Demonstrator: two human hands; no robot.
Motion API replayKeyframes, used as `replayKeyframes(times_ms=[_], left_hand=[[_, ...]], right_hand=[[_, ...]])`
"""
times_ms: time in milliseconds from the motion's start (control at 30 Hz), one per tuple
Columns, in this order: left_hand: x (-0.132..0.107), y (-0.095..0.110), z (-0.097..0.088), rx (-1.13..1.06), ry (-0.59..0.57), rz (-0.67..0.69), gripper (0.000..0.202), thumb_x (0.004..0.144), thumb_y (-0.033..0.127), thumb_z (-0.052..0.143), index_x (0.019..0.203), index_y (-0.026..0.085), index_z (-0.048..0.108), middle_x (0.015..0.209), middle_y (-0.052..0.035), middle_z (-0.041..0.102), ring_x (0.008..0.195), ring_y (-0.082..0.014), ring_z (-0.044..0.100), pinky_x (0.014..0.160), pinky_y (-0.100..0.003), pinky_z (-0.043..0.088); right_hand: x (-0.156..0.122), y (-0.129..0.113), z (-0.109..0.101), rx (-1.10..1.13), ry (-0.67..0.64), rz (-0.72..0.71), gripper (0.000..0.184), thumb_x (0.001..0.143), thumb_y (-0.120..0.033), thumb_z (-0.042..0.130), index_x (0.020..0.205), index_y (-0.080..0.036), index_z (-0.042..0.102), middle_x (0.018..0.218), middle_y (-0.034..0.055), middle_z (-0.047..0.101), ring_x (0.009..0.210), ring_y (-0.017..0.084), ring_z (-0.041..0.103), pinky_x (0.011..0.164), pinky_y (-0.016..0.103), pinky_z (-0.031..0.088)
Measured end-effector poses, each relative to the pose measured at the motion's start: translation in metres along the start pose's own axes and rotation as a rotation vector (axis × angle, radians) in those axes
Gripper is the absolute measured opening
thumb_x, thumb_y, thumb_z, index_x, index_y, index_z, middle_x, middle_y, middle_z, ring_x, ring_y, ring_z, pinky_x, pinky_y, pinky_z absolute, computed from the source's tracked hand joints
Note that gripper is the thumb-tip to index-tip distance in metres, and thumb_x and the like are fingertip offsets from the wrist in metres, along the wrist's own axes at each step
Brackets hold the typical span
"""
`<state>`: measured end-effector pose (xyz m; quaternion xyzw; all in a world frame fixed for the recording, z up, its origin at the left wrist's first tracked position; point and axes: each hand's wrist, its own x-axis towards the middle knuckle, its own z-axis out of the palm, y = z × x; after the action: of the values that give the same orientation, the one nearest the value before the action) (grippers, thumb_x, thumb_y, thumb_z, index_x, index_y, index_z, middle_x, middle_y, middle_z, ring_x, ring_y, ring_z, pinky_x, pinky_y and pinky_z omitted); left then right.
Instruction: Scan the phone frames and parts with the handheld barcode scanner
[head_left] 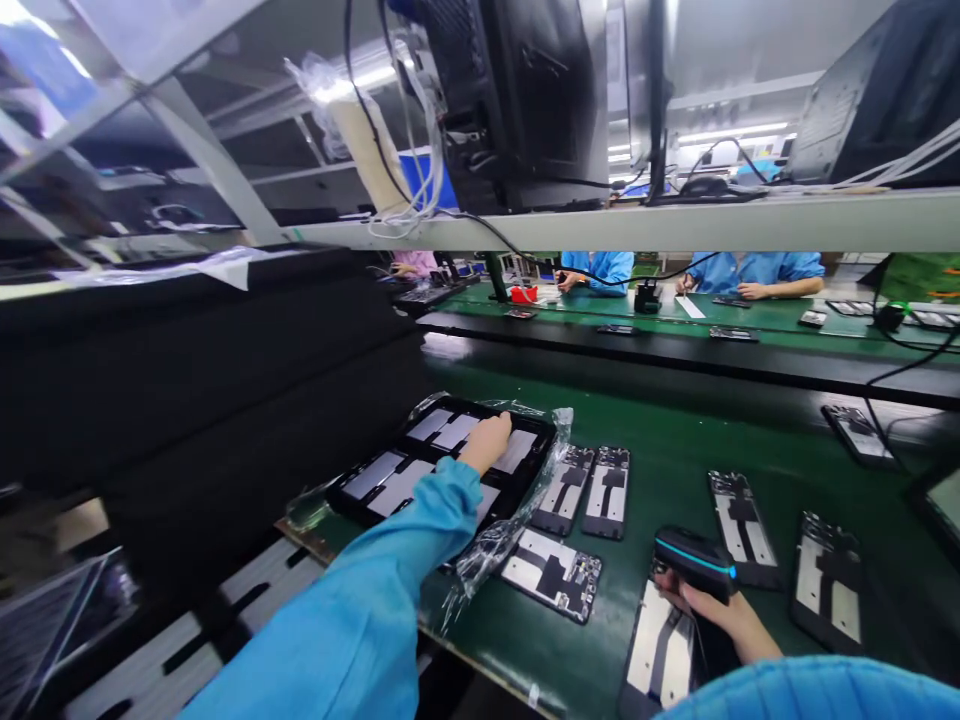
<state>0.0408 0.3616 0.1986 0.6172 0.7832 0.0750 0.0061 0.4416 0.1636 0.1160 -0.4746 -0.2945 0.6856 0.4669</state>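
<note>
Seemingly, the left hand [487, 440] lay on a grey panel [519, 452] in the black tray [341, 497] at the left end of the table [675, 440], fingers curled down. Whether its grip had closed on anything could not be told. The right hand [712, 605] had its grip wrapped tight round the scanner [694, 562], held just above a phone frame [660, 650]. Doing this well probably meant taking the panel by its edges, clear of the loose plastic wrap [495, 545], with the scanner held steady and square.

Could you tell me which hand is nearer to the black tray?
Left. The left hand lies on the black tray; the right hand holds a scanner well off to its right.
</note>
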Motion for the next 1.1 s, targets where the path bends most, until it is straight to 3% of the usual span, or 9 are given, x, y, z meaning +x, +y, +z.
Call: replayKeyframes(times_ms=[100,200,300,433,633,733,867,1000,1100], left_hand=[[-0.001,0.018,-0.028,-0.013,0.064,0.034,0.031,0.08,0.01,0.051,0.11,0.003,0.056,0.098,-0.0258,0.067,0.097,-0.0342,0.066,0.085,-0.044,0.048],[-0.028,0.048,-0.038,-0.093,0.079,0.171,0.034,0.086,0.018,0.047,0.118,0.008,0.055,0.09,-0.0147,0.069,0.09,-0.0266,0.067,0.081,-0.035,0.049],[-0.078,0.09,-0.011,-0.228,0.003,0.377,0.033,0.091,0.031,0.049,0.12,0.019,0.057,0.077,-0.0008,0.067,0.073,-0.0163,0.065,0.069,-0.024,0.048],[-0.127,0.13,0.031,-0.603,-0.089,0.498,0.034,0.09,0.034,0.05,0.118,0.016,0.059,0.059,0.0058,0.052,0.053,-0.0128,0.055,0.055,-0.022,0.04],[-0.127,0.137,0.037,-0.786,-0.127,0.473,0.033,0.086,0.031,0.053,0.114,0.015,0.06,0.054,0.0085,0.043,0.049,-0.0119,0.049,0.052,-0.022,0.033],[-0.127,0.136,0.037,-0.856,-0.174,0.43,0.034,0.085,0.033,0.055,0.115,0.015,0.059,0.06,0.0054,0.053,0.055,-0.0139,0.057,0.055,-0.023,0.039],[-0.154,0.137,0.049,-1.1,-0.452,0.391,0.042,0.083,0.036,0.062,0.119,0.016,0.055,0.087,-0.0039,0.068,0.075,-0.0185,0.067,0.066,-0.027,0.05],[-0.207,0.144,0.07,-1.167,-0.842,0.429,0.038,0.081,0.037,0.067,0.112,0.018,0.058,0.079,-0.0026,0.067,0.071,-0.019,0.067,0.064,-0.029,0.052],[-0.233,0.149,0.074,-1.153,-0.826,0.471,0.031,0.083,0.036,0.065,0.109,0.019,0.061,0.088,-0.0066,0.068,0.08,-0.022,0.067,0.071,-0.034,0.055]], right_hand=[[-0.01,-0.007,0.004,-0.063,-0.063,-0.044,0.042,0.059,-0.048,0.083,0.094,-0.025,0.077,0.102,0.008,0.076,0.112,0.037,0.062,0.11,0.052,0.037],[-0.015,-0.011,0.005,-0.14,-0.116,-0.09,0.043,0.064,-0.049,0.081,0.098,-0.023,0.075,0.104,0.0075,0.074,0.112,0.036,0.06,0.109,0.052,0.036],[-0.017,-0.011,0.004,-0.174,-0.147,-0.08,0.045,0.067,-0.05,0.08,0.101,-0.021,0.073,0.108,0.0083,0.073,0.113,0.036,0.059,0.109,0.052,0.035],[-0.015,-0.007,0.0,-0.161,-0.204,-0.099,0.039,0.07,-0.046,0.079,0.1,-0.022,0.072,0.111,0.0078,0.072,0.114,0.034,0.06,0.108,0.049,0.038],[-0.014,-0.001,-0.002,-0.16,-0.186,-0.109,0.039,0.07,-0.046,0.08,0.1,-0.023,0.072,0.106,0.0057,0.072,0.109,0.032,0.061,0.106,0.051,0.037],[-0.015,-0.006,0.0,-0.137,-0.204,-0.112,0.042,0.07,-0.045,0.08,0.105,-0.023,0.072,0.11,0.0064,0.072,0.111,0.033,0.061,0.108,0.052,0.036],[-0.01,-0.018,-0.004,0.019,-0.211,-0.089,0.05,0.072,-0.038,0.081,0.116,-0.017,0.069,0.12,0.0115,0.07,0.119,0.032,0.059,0.113,0.049,0.036],[0.003,-0.023,-0.014,0.12,-0.103,-0.064,0.047,0.073,-0.038,0.08,0.109,-0.01,0.07,0.115,0.015,0.072,0.118,0.03,0.062,0.113,0.045,0.039],[0.01,-0.022,-0.015,0.13,-0.075,-0.033,0.049,0.071,-0.038,0.081,0.109,-0.009,0.07,0.113,0.015,0.073,0.116,0.028,0.063,0.112,0.043,0.041]])
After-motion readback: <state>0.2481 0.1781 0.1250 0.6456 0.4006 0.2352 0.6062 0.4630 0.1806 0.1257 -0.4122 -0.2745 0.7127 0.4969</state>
